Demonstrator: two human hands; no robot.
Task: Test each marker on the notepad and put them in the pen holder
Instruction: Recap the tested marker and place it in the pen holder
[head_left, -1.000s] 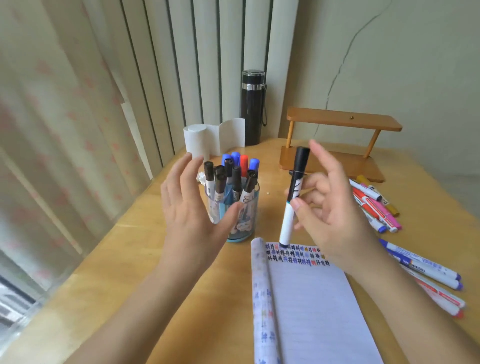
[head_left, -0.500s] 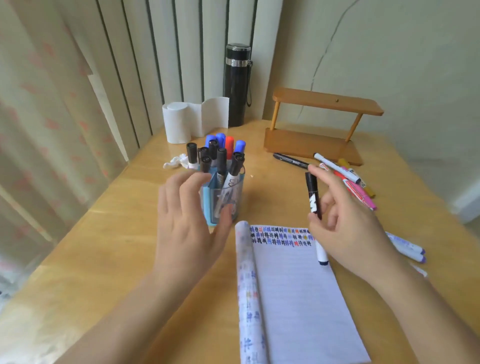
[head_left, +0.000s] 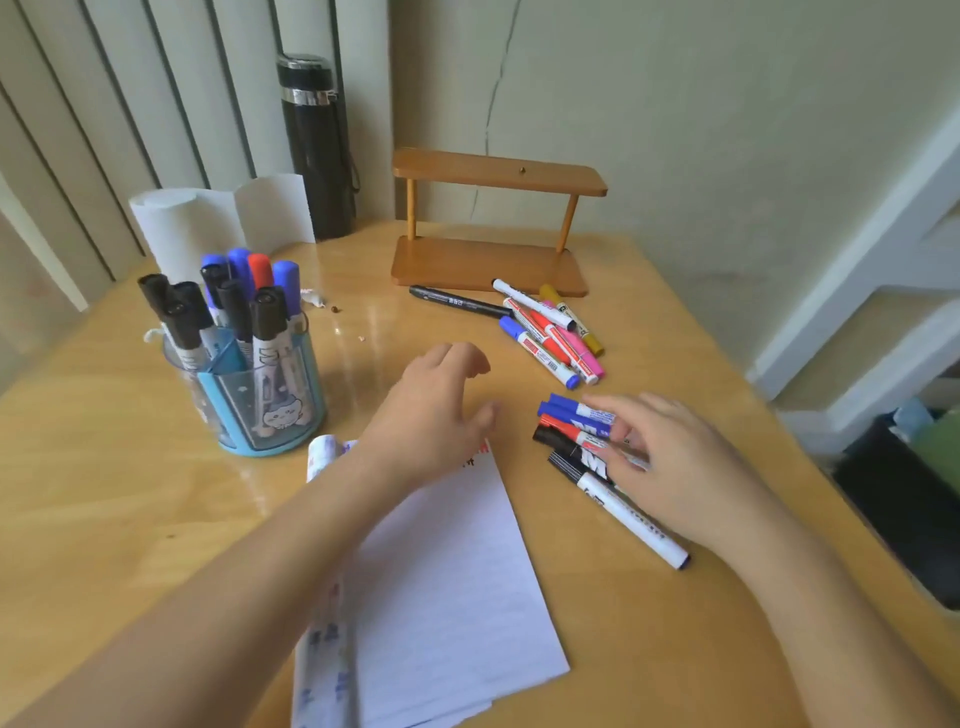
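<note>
Standing beside the table (head_left: 130, 493), I record the following. The left hand (head_left: 436, 410) hovers over the top edge of the notepad (head_left: 452, 571), fingers loosely curled, holding nothing. The right hand (head_left: 675, 467) lies on a cluster of loose markers (head_left: 576, 426) just right of the notepad, fingertips touching the blue and red ones. Whether any marker is actually pinched cannot be told, as the thumb is hidden. A black-capped marker (head_left: 631, 517) with a white barrel runs out from under that palm. A second group of markers (head_left: 550, 332) lies near the wooden stand (head_left: 493, 260). The pen holder (head_left: 260, 415) stands left of the notepad, already crowded with capped markers.

Assessment: the markers appear light, rigid and smooth-barrelled, and round enough to roll on the glossy tabletop. The middle of the barrel is the sound place to grip, thumb against two fingers, leaving the cap free for the other hand to pull. The notepad looks thin and liable to slide, so it warrants pinning down during each test stroke.
</note>
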